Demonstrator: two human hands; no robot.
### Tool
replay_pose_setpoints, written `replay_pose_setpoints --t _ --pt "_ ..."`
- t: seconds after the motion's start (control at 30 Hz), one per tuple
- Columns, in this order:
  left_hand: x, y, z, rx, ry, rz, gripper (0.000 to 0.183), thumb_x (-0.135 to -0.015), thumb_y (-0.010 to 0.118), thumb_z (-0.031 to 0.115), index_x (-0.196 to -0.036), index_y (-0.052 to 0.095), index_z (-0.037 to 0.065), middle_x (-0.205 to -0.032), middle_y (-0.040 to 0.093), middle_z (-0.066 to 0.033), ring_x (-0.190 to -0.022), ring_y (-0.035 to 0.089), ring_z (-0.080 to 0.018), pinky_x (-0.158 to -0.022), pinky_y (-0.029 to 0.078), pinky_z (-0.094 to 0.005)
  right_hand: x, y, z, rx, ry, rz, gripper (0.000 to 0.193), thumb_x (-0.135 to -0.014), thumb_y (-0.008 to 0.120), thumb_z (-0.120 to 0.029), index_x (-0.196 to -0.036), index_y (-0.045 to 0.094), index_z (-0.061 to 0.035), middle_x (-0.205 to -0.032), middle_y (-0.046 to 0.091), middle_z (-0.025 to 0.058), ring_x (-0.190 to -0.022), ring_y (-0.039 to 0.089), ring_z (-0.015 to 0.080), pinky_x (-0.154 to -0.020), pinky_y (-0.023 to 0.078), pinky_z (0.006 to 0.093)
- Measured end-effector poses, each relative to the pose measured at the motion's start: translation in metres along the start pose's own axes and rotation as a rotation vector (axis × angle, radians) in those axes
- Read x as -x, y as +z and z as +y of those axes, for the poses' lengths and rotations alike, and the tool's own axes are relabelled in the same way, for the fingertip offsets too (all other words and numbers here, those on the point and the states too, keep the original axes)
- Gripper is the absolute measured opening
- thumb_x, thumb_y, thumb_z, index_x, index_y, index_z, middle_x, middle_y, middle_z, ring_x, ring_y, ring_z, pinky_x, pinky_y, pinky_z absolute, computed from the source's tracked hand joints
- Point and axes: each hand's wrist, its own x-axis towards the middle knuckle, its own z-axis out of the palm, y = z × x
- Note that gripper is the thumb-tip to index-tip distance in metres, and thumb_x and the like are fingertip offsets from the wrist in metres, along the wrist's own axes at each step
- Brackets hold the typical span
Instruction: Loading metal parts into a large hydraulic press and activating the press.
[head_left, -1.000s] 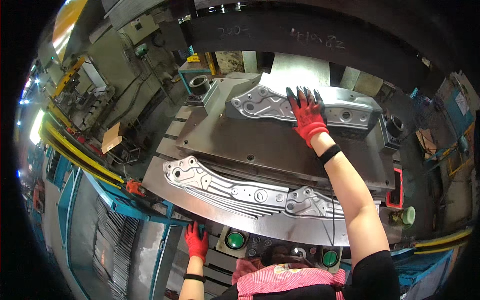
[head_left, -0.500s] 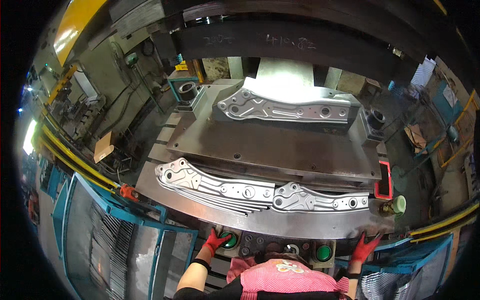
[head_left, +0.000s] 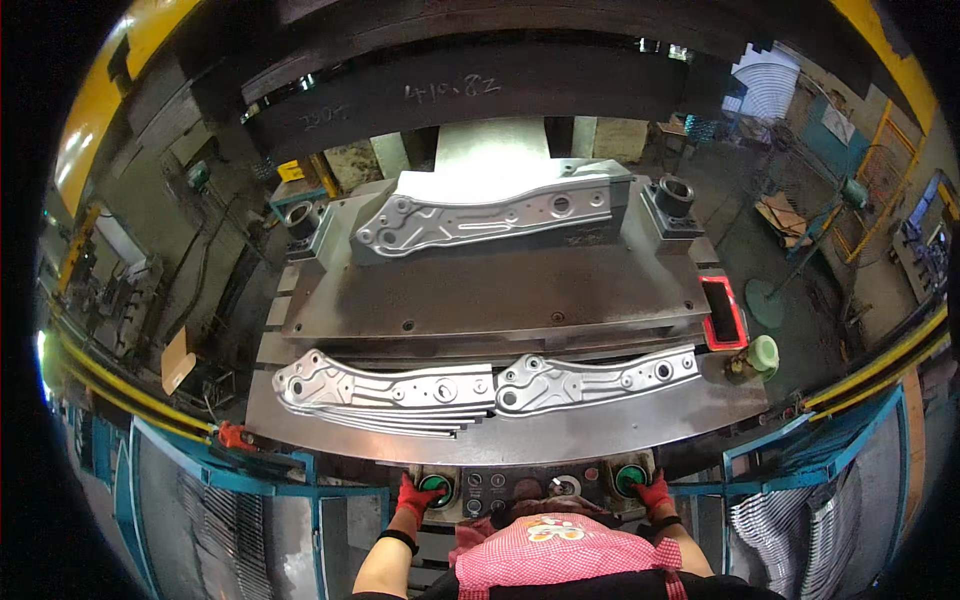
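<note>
My left hand [head_left: 415, 497], in a red glove, is at the left green push button [head_left: 436, 486], its thumb reaching over the button and its fingers apart. On the other side my right hand [head_left: 655, 494], gloved alike, touches the right green push button [head_left: 630, 480] with its thumb side; its fingers are partly hidden. Neither hand holds a loose thing. Beyond the control panel [head_left: 530, 490], a stack of stamped metal brackets [head_left: 415, 388] lies on the press table. Another stamped bracket [head_left: 600, 381] lies at its right. A similar bracket [head_left: 500, 218] sits on the die behind.
The dark press ram [head_left: 560, 90] hangs over the die block [head_left: 480, 290]. Guide bushings [head_left: 675, 194] stand at its corners. A red-rimmed tray [head_left: 735, 310] and a green-capped bottle [head_left: 762, 354] are at the table's right. Blue racks with metal parts [head_left: 775, 530] flank me.
My right hand has moved left from the table's front edge to the right green button. My left hand stays at its button. The view has turned slightly to the right.
</note>
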Motion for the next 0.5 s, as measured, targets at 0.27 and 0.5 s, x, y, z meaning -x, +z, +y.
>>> replay_pose_setpoints --t 0.27,0.5 --pt "0.015 0.003 0.05 0.002 -0.024 -0.039 0.141 -0.034 0.093 0.028 -0.139 0.006 -0.006 -0.143 0.024 -0.0186 -0.132 0.026 -0.0242 -0.104 0.031 -0.0342 -0.005 -0.006 0.016 0.102 0.048 0.103 0.107 -0.053 0.082 -0.025 -0.138 0.022 -0.0027 -0.124 0.051 0.0203 -0.115 0.05 0.0305 -0.094 0.042 0.0348" --pt "0.009 0.003 0.042 0.026 0.024 -0.049 0.137 -0.034 0.092 0.036 -0.139 0.013 -0.002 -0.139 0.032 -0.0193 -0.128 0.033 -0.0266 -0.102 0.034 -0.0345 -0.014 -0.001 0.038 0.109 0.038 0.093 0.107 -0.054 0.082 -0.032 -0.137 0.023 0.0016 -0.125 0.048 0.0226 -0.117 0.047 0.0323 -0.096 0.04 0.0363"
